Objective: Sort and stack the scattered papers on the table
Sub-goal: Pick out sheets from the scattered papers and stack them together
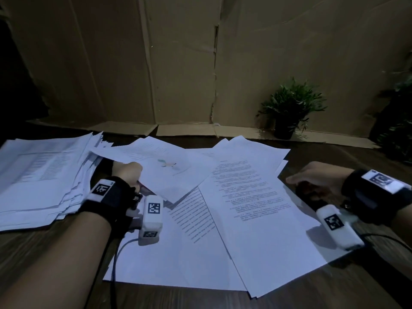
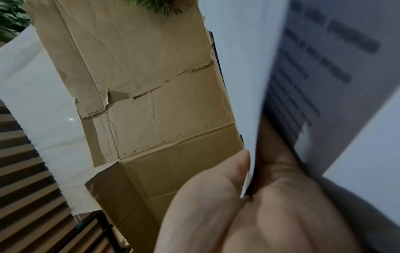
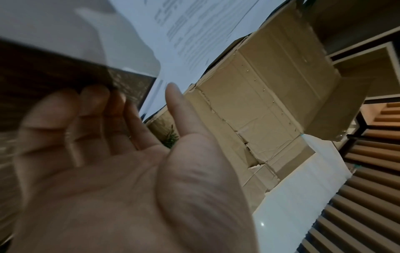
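A thick, uneven stack of papers (image 1: 44,172) lies at the left of the dark wooden table (image 1: 347,286). Several loose printed sheets (image 1: 200,241) are spread over the middle. My left hand (image 1: 128,172) pinches the near-left edge of a sheet with a small coloured picture (image 1: 171,172), lifted slightly beside the stack. In the left wrist view that sheet (image 2: 236,68) sits between thumb and fingers (image 2: 236,167). My right hand (image 1: 312,178) rests at the right edge of a text sheet (image 1: 252,201), holding nothing; its fingers (image 3: 93,97) are loosely bent against the table, the thumb straight.
A wall of flattened cardboard (image 1: 178,63) stands along the back of the table. A small potted plant (image 1: 289,108) stands at the back right, with more foliage (image 1: 399,121) at the far right edge. Camera cables (image 1: 113,259) trail from both wrists over the near papers.
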The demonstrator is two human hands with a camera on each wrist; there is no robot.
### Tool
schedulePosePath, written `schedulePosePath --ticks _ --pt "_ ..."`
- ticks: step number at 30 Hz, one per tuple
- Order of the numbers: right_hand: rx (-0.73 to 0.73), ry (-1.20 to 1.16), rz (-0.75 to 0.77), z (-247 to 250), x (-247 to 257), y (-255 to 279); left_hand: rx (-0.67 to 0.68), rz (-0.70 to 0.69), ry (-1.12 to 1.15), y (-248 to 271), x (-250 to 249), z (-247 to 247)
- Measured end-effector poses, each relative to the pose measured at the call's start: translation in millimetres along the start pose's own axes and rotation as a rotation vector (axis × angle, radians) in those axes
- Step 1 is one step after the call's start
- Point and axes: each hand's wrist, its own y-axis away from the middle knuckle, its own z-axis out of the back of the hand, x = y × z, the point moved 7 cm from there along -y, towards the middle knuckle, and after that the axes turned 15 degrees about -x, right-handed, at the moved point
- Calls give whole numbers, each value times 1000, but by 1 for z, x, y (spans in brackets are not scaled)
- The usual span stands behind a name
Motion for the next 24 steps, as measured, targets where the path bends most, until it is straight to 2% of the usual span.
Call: schedulePosePath --ticks 4,7,10,14,16,19,22,24 --pt "48 71 159 -12 12 11 -141 -82 -39 -10 -6 8" --pt "155 55 216 -25 21 18 -88 -113 -40 -10 -9 6" --pt "130 -18 230 -27 25 18 -94 -200 -81 -12 -12 4" --pt "-91 -54 249 -12 28 17 -86 -176 -31 -8 -11 4" --pt "-179 -4 261 -5 29 15 -90 -214 -102 -9 -13 5" --pt "-388 76 292 21 27 4 -74 -269 -186 -11 -16 6" --pt "-648 -135 201 60 18 -9 -29 -233 -141 -19 -14 4" --pt "-795 -326 141 82 14 -16 107 -202 -121 -8 -13 -8"
